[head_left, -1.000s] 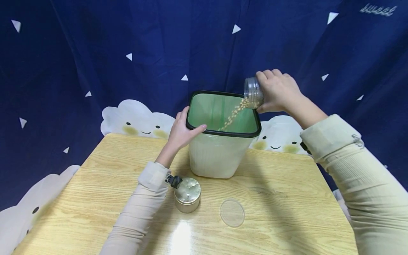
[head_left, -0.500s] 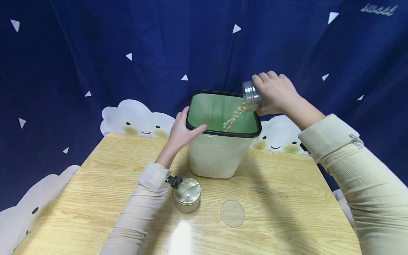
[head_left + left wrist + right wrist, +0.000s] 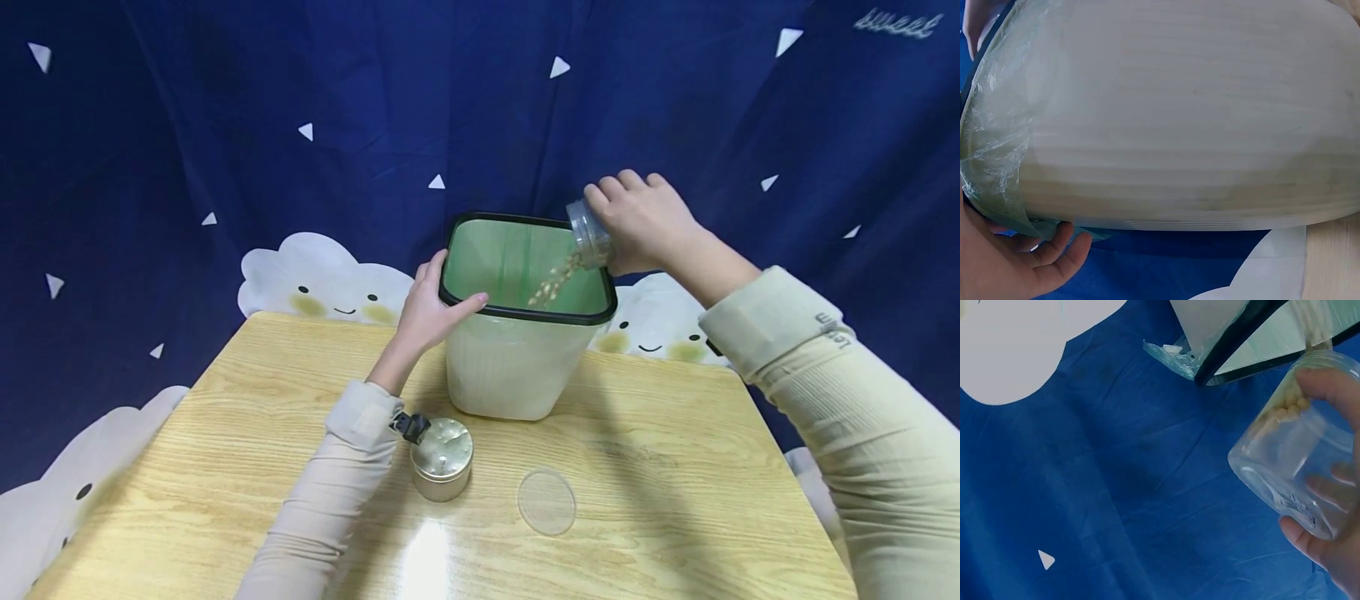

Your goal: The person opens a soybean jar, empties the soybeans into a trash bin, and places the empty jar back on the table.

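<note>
A white trash bin (image 3: 517,367) with a black rim and a green plastic liner stands at the table's far side. My left hand (image 3: 435,308) grips its rim at the left, thumb on the front edge. In the left wrist view, the fingers (image 3: 1054,250) curl by the liner at the bin's side. My right hand (image 3: 648,221) holds a clear plastic jar (image 3: 588,236) tipped over the bin's right rim. Pale beans (image 3: 553,282) stream from its mouth into the bin. The right wrist view shows a few beans (image 3: 1288,409) along the jar's lower side, the rest of it see-through.
Below the left wrist, a round metal-topped can (image 3: 442,479) stands on the wooden table (image 3: 247,433). A clear round lid (image 3: 546,501) lies flat to its right. Behind the table hangs a dark blue curtain (image 3: 360,100) with white clouds and triangles.
My right hand has lowered slightly and moved left, tilting the jar further downward. The stream of beans has become shorter and sparser. My left hand and the bin stay put.
</note>
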The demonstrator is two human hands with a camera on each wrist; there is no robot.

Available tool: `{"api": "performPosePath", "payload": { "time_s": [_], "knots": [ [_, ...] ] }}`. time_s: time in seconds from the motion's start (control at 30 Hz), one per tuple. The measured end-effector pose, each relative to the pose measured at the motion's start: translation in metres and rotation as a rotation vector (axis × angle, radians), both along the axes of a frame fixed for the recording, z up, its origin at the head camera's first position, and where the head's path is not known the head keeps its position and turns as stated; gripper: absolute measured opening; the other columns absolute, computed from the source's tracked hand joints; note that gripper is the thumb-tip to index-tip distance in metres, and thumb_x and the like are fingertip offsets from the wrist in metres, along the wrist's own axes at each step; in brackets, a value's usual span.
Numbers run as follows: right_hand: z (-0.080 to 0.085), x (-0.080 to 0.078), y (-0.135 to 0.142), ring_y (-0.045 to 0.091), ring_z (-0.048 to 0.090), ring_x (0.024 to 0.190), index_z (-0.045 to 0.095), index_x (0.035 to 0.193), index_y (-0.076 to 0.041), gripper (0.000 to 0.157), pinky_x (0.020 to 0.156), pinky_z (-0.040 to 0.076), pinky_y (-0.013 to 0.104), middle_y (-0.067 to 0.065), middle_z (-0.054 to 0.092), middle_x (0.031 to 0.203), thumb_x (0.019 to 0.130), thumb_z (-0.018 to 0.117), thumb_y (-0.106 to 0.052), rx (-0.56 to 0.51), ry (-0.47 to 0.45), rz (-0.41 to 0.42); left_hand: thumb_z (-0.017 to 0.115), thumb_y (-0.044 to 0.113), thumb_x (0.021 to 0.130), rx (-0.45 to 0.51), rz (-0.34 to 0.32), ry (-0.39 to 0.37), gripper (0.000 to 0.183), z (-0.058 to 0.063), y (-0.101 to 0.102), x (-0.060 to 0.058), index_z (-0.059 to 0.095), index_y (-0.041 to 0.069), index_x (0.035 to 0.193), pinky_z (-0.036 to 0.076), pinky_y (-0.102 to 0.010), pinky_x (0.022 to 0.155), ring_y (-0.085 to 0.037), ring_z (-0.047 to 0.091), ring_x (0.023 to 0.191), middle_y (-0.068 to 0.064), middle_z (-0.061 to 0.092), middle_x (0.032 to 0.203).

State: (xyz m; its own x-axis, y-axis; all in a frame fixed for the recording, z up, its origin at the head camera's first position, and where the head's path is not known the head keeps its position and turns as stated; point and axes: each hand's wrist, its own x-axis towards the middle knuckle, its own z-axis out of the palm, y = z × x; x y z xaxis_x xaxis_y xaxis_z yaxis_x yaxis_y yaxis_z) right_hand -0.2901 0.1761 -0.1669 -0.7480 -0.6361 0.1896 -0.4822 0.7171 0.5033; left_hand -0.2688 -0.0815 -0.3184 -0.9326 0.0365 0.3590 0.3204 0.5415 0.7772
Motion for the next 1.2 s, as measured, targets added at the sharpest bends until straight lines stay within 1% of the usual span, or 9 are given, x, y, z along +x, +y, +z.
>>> {"api": "performPosePath", "payload": {
  "time_s": [0.23,0.37,0.53,0.63,0.8,0.87,1.0,1.1,1.2],
  "knots": [
    [0.0018,0.001,0.0025,0.04,0.044,0.098,0.043,0.119,0.004,0.085,0.073,0.041,0.053,0.024,0.049,0.108,0.051,0.082,-0.028,0.063,0.059,0.081,0.068,0.044,0.074,0.0,-0.001,0.009,0.09,-0.001,0.0005,-0.0016,0.023,0.008,0.143,0.032,-0.046,0.1,-0.032,0.036,0.124,-0.017,0.033,0.138],
    [0.0015,0.0009,0.0025,0.04,0.043,0.099,0.043,0.122,0.003,0.085,0.074,0.041,0.053,0.023,0.049,0.11,0.051,0.083,-0.025,0.081,0.069,0.107,0.068,0.044,0.074,0.002,0.0,0.01,0.09,-0.0014,0.0003,-0.0024,0.023,0.008,0.144,0.032,-0.046,0.1,-0.031,0.036,0.123,-0.017,0.033,0.137],
    [-0.0003,0.0006,0.0005,0.039,0.042,0.1,0.044,0.12,0.0,0.081,0.073,0.04,0.053,0.022,0.048,0.11,0.051,0.083,-0.018,0.094,0.081,0.137,0.068,0.044,0.074,0.004,0.0,0.013,0.09,-0.0009,-0.0002,-0.002,0.024,0.008,0.143,0.032,-0.046,0.1,-0.031,0.036,0.123,-0.017,0.034,0.137],
    [-0.0006,0.001,-0.0006,0.038,0.041,0.101,0.044,0.12,-0.002,0.079,0.073,0.041,0.053,0.022,0.049,0.111,0.052,0.082,-0.016,0.099,0.088,0.147,0.067,0.044,0.074,0.006,0.0,0.015,0.09,-0.0006,-0.0005,-0.0017,0.024,0.007,0.143,0.032,-0.046,0.1,-0.031,0.037,0.123,-0.017,0.034,0.137],
    [0.0009,0.0026,-0.0018,0.038,0.042,0.101,0.045,0.12,-0.001,0.078,0.073,0.041,0.053,0.022,0.049,0.111,0.053,0.081,-0.016,0.086,0.095,0.15,0.067,0.044,0.074,0.011,0.0,0.013,0.089,-0.0005,-0.0006,-0.0017,0.024,0.008,0.143,0.032,-0.046,0.099,-0.031,0.036,0.123,-0.017,0.033,0.137],
    [0.0016,0.0032,-0.0021,0.039,0.041,0.103,0.044,0.12,0.0,0.079,0.074,0.041,0.054,0.022,0.048,0.112,0.053,0.082,-0.018,0.063,0.106,0.134,0.067,0.044,0.075,0.011,0.0,0.011,0.089,-0.0006,-0.0007,-0.0018,0.024,0.008,0.143,0.032,-0.046,0.099,-0.031,0.036,0.124,-0.016,0.033,0.137],
    [0.0008,0.0036,-0.0027,0.04,0.039,0.106,0.039,0.122,0.0,0.083,0.076,0.041,0.055,0.023,0.044,0.116,0.054,0.082,-0.023,-0.024,0.15,0.078,0.067,0.044,0.074,0.009,0.0,0.01,0.089,-0.0008,-0.0008,-0.0019,0.024,0.007,0.143,0.032,-0.046,0.099,-0.031,0.036,0.124,-0.017,0.033,0.137],
    [-0.0021,0.0034,-0.0028,0.04,0.04,0.105,0.04,0.121,0.0,0.08,0.075,0.042,0.053,0.022,0.045,0.114,0.055,0.081,-0.02,-0.006,0.156,0.1,0.067,0.044,0.074,0.007,-0.001,0.008,0.09,-0.0005,-0.0007,-0.002,0.023,0.007,0.143,0.032,-0.046,0.1,-0.031,0.035,0.124,-0.017,0.033,0.138],
    [-0.0056,0.003,-0.0026,0.039,0.042,0.102,0.043,0.119,0.0,0.076,0.074,0.042,0.052,0.022,0.047,0.111,0.055,0.08,-0.017,0.043,0.154,0.156,0.067,0.044,0.074,0.009,-0.001,0.006,0.09,-0.0004,-0.0006,-0.002,0.023,0.007,0.143,0.032,-0.046,0.1,-0.031,0.035,0.124,-0.017,0.033,0.138]
  ]
}}
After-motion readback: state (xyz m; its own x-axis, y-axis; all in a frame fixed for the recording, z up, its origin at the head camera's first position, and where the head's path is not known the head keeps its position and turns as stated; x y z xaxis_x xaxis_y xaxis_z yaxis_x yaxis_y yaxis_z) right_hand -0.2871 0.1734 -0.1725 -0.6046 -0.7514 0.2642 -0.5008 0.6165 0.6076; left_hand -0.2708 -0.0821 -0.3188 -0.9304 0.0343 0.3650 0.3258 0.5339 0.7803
